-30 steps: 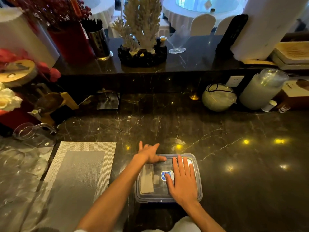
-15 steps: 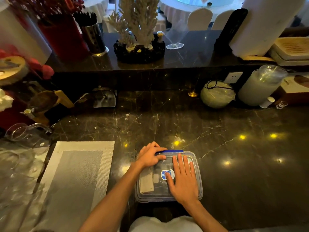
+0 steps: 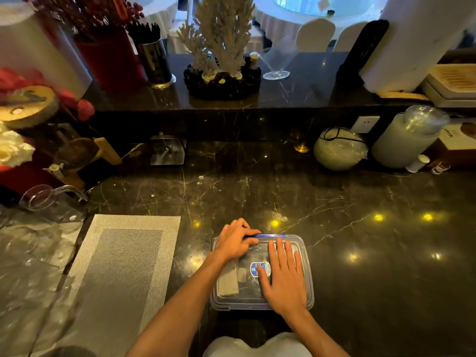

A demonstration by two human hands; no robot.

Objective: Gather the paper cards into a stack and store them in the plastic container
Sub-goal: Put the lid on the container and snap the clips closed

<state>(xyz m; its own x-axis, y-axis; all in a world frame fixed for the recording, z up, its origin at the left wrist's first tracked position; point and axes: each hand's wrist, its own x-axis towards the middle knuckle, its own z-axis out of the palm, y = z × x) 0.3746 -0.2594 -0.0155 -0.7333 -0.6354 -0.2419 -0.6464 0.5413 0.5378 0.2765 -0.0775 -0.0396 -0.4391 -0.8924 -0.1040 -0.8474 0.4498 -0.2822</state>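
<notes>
The plastic container sits on the dark marble worktop close to the person, its clear lid on top. A blue oval label is stuck to the lid's middle; its print is too small to read. Through the lid, a grey stack of paper cards lies along the container's left side. The right hand lies flat and open on the lid, fingers spread, thumb over the label. The left hand curls over the far left corner, thumb and fingers pinching the blue clasp on the far rim. A grey woven placemat lies to the left, apart from the container.
</notes>
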